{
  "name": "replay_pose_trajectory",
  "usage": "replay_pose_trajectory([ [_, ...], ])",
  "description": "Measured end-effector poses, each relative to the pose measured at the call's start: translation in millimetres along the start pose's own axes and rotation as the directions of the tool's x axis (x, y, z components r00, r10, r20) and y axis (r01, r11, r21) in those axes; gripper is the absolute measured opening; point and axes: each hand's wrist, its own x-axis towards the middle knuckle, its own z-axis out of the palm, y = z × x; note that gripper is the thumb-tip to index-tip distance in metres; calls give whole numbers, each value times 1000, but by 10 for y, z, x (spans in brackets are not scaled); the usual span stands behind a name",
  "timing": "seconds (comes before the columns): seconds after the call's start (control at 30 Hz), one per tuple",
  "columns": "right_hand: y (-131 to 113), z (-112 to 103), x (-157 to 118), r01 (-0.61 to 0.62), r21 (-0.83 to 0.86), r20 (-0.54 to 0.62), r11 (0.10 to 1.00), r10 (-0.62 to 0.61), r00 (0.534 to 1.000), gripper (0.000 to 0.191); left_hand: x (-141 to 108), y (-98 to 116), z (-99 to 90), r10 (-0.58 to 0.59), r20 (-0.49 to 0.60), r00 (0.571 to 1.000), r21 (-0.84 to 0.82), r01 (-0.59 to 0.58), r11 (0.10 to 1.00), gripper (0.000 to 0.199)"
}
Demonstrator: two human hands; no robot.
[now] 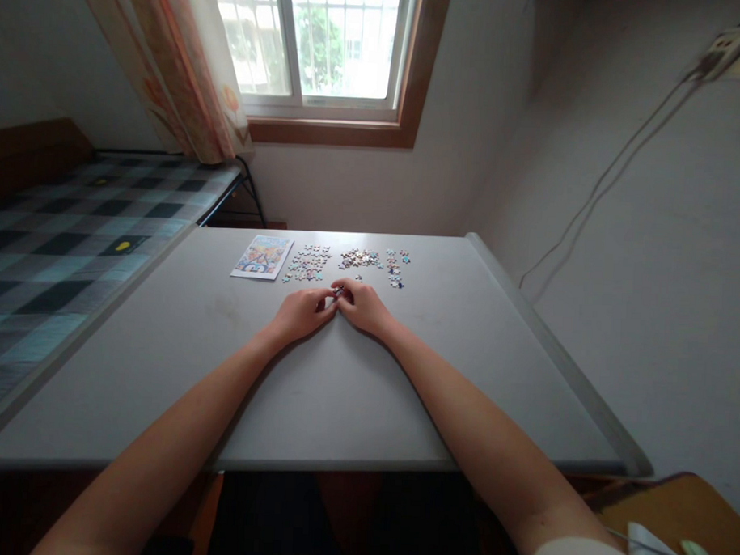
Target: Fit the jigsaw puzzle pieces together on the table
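Observation:
My left hand [303,314] and my right hand [366,307] meet over the middle of the white table [365,407]. Between their closed fingertips is a small dark-and-light jigsaw puzzle piece [339,292], partly hidden; I cannot tell whether it is one piece or two joined. Just beyond my hands lie loose jigsaw pieces: a spread-out group [310,262] on the left, a dense pile [359,258] in the centre and a smaller group [394,270] on the right. A colourful picture sheet [262,257] lies flat left of the pieces.
A bed with a checked cover [166,214] stands along the table's left side. Behind the table are a window [347,50] and an orange patterned curtain [182,85]. A cable [597,196] hangs on the right wall. A wooden stool [683,515] stands at the lower right.

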Motion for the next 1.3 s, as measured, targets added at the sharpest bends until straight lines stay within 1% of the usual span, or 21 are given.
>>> replay_pose_trajectory([
  [0.43, 51, 26, 7, 17, -8, -7, 1000, -17, 1000, 33, 3, -20, 9, 18, -6, 1000, 12, -18, 1000, 35],
  [0.77, 17, 1, -2, 7, -7, -4, 1000, -7, 1000, 32, 4, -22, 13, 22, -12, 1000, 16, -22, 1000, 33],
  [1.3, 33, 18, -4, 11, -7, -6, 1000, -11, 1000, 34, 4, -22, 10, 27, -8, 1000, 8, -27, 1000, 33],
])
